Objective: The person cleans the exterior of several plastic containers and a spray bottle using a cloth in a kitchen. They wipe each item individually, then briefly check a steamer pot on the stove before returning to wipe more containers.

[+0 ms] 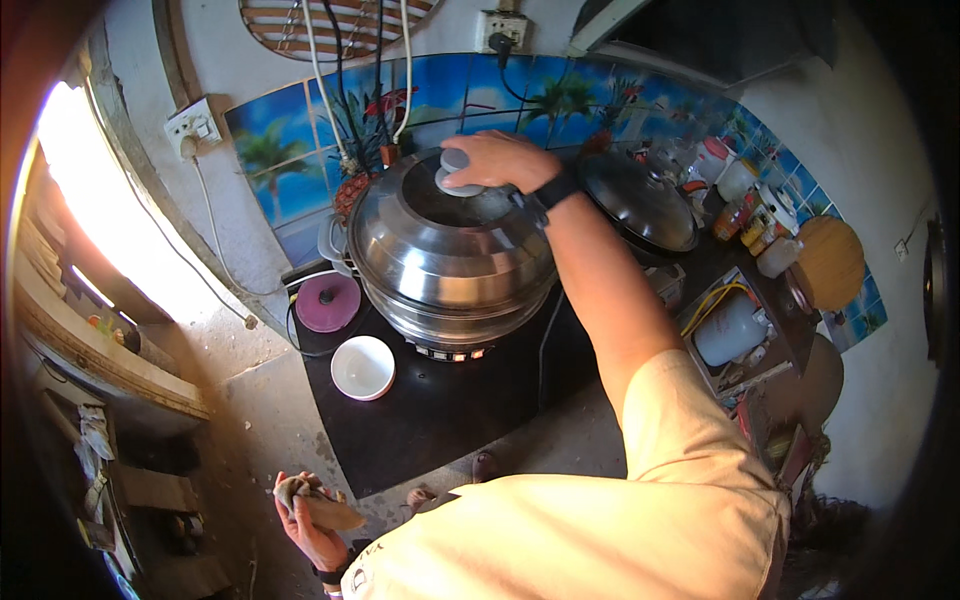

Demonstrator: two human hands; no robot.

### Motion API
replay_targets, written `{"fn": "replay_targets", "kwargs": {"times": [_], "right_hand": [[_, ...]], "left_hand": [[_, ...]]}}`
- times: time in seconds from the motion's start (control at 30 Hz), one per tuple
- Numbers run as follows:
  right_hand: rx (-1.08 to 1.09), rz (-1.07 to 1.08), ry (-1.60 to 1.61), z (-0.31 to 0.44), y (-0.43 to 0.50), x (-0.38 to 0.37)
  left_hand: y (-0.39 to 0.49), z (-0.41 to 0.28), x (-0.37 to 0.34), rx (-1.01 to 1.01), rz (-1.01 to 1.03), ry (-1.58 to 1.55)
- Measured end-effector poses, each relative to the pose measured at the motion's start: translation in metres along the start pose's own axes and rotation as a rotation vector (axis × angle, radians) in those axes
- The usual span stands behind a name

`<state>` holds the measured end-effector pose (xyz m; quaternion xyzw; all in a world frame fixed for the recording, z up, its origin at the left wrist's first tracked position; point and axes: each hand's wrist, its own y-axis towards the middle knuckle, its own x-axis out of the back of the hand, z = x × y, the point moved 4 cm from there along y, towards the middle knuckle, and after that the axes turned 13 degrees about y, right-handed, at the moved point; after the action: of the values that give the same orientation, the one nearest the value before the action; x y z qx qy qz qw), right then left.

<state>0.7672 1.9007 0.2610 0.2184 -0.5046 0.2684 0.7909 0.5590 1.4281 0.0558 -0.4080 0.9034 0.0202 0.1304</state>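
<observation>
My right hand (506,163) reaches over a large stainless-steel steamer and grips the grey knob (457,184) of its lid. The domed steel lid (442,259) has a dark glass centre and sits on the steamer (465,311). Low at the left, my left hand (311,536) holds a crumpled, stained cloth (315,504), away from the counter. Small lit switches (457,355) show beneath the steamer. In front of it to the left, a white bowl (363,367) stands on the black countertop (435,420), near a round purple lid (328,301).
A covered wok (637,201) stands right of the steamer. Beyond it are several jars and bottles (757,217) and a round wooden board (827,262). Cables hang along the wall, and a plugged-in cord (206,187) runs at the left. A blue-grey container (731,330) occupies a compartment at the right.
</observation>
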Motion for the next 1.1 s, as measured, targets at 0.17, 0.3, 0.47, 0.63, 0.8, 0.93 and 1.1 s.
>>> {"fn": "replay_targets", "kwargs": {"times": [0.17, 0.3, 0.47, 0.63, 0.8, 0.93, 1.1], "right_hand": [[0.033, -0.094, 0.1, 0.013, -0.002, 0.007], [0.194, -0.373, 0.093, 0.022, -0.045, 0.053], [0.009, -0.556, 0.137, -0.016, -0.151, 0.147], [-0.405, -0.708, 0.052, -0.125, -0.248, 0.228], [-0.42, -0.806, -0.494, -0.254, -0.301, 0.229], [-0.44, -0.953, -0.435, -0.311, -0.332, 0.231], [-0.295, -0.98, -0.092, -0.334, -0.303, 0.226]], "left_hand": [[-0.022, -0.009, 0.002, -0.036, 0.018, 0.015], [-0.027, -0.014, 0.023, -0.052, 0.001, -0.022], [-0.029, -0.001, 0.034, -0.003, 0.048, -0.064], [-0.03, 0.009, 0.027, 0.008, 0.044, -0.04], [-0.041, 0.006, 0.015, -0.045, -0.01, 0.0], [-0.049, 0.01, -0.023, -0.079, 0.022, -0.05], [-0.054, 0.012, -0.082, -0.113, 0.017, 0.047]]}}
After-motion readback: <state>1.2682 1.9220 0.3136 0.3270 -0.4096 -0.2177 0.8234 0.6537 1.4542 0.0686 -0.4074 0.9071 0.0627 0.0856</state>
